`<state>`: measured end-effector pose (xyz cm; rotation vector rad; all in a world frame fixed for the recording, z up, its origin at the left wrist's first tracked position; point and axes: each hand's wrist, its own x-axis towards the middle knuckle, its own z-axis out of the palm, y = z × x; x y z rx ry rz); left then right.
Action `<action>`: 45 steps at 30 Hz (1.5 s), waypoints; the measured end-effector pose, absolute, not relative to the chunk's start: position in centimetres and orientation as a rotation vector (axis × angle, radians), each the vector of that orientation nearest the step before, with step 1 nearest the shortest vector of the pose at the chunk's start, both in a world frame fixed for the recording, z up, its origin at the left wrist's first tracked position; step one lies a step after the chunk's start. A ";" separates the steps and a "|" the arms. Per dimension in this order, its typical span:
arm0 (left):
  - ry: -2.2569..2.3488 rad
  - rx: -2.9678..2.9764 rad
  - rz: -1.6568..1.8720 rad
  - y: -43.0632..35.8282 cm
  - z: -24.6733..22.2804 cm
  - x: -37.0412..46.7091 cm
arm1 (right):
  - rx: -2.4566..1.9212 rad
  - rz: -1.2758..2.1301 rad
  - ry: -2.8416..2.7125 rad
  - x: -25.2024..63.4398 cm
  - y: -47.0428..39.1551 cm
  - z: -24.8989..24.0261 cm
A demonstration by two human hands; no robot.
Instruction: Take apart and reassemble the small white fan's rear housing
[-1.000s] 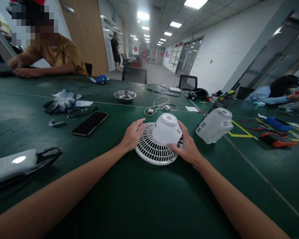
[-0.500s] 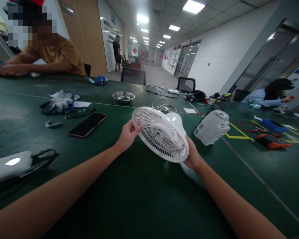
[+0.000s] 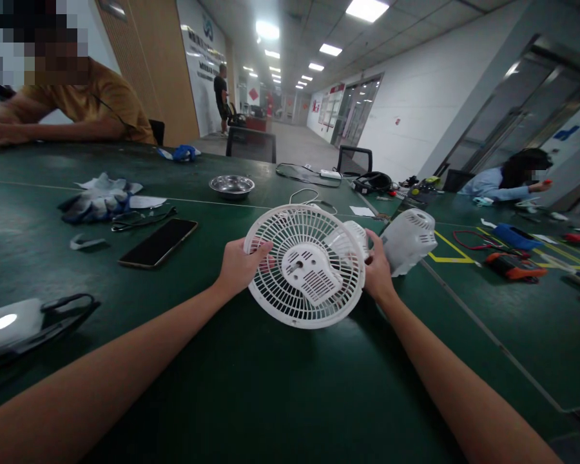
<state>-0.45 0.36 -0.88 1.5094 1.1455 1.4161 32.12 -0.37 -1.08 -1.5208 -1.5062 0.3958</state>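
A white fan head (image 3: 312,274) is held up above the green table, its round slotted grille facing me. At the middle of the grille are a vented hub and a small central hole; no blade is on it. My left hand (image 3: 240,265) is closed on the left rim, thumb in front and fingertips showing through the slots. Behind the right rim, my right hand (image 3: 379,270) is closed around the rounded rear housing (image 3: 357,235); some of its fingers are hidden. Just beyond that hand, a white hollow plastic casing (image 3: 410,241) stands on the table.
On the left lie a phone (image 3: 158,242), work gloves (image 3: 99,198) and a white device with a strap (image 3: 9,325). A metal bowl (image 3: 232,186) and white cable (image 3: 307,196) are farther back. At right is an orange multimeter (image 3: 515,265). Other people sit across the table.
The fan head has turned so its grille faces me more squarely. My right hand has shifted up along its rear housing, while the left hand keeps the rim. The view has moved slightly.
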 end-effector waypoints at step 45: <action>1.243 1.240 1.429 2.6 -2.5 -2.0 | -1.676 0.019 -1.129 34.9 1.5 0.0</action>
